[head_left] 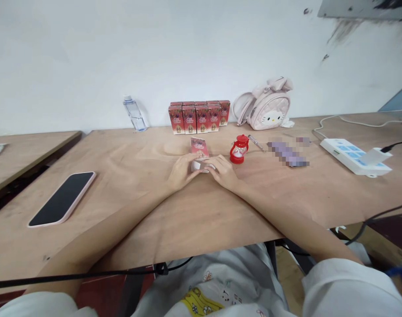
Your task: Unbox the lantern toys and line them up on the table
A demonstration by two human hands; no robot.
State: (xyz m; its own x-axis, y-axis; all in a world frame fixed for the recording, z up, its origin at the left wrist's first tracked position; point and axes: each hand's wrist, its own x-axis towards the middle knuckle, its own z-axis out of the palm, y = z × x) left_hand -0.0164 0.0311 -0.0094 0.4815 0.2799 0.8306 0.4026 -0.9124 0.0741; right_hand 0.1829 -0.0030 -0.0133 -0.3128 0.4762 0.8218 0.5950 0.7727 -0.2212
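Both my hands meet at the middle of the wooden table point(128, 176) around a small red carton point(199, 152) with its white end flap toward me. My left hand point(182, 170) grips the carton's left side with curled fingers. My right hand point(223, 171) pinches the white open end from the right. A red toy lantern point(239, 149) stands just right of my right hand. Behind it lies a small screwdriver point(256, 142).
Several matching red cartons point(198, 116) stand in a row at the back by the wall, with a water bottle point(134, 113) to their left and a pink cat-face bag point(267, 110) to their right. A black phone point(63, 198) lies at left. A white power strip point(354, 156) with cables sits at right.
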